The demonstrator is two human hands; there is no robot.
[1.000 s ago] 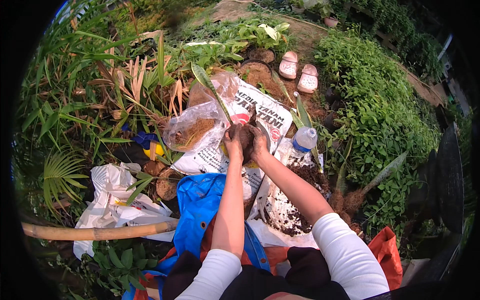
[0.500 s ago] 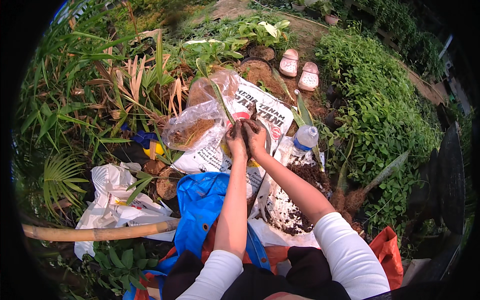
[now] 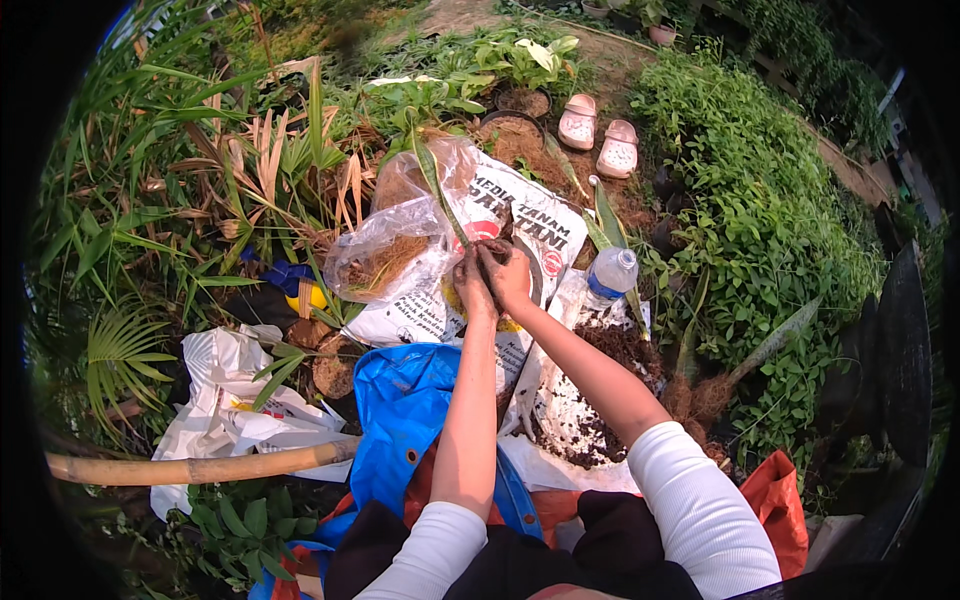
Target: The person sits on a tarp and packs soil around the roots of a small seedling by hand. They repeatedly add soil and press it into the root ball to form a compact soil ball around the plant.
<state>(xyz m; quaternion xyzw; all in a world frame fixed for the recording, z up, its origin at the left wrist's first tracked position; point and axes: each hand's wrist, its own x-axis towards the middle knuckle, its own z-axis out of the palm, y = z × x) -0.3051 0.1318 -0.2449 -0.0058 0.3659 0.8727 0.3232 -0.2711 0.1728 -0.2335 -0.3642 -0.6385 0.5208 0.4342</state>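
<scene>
Both soil-stained hands meet over a white printed sack (image 3: 545, 225) lying in front of me. My left hand (image 3: 472, 284) closes around the base of a long, upright snake plant leaf (image 3: 431, 175), green with pale edges. Pressed against the same base is my right hand (image 3: 508, 274), fingers curled; the roots or soil between the hands are hidden. Left of them lies a clear plastic bag (image 3: 385, 265) holding brown fibre. A clear bottle (image 3: 612, 272) stands to the right, beside dark soil (image 3: 585, 425) spread on a white sheet.
More snake plants with brown roots (image 3: 700, 400) lie at the right. Beyond the sack are a pot of brown fibre (image 3: 515, 142) and pink clogs (image 3: 617, 150). A bamboo pole (image 3: 200, 468), blue tarp (image 3: 400, 390) and crumpled white sack (image 3: 225, 390) lie near left.
The snake plant leaf has tilted slightly, its tip shifting a little right. My right fingers have curled closer around the base, while both forearms stay almost in place.
</scene>
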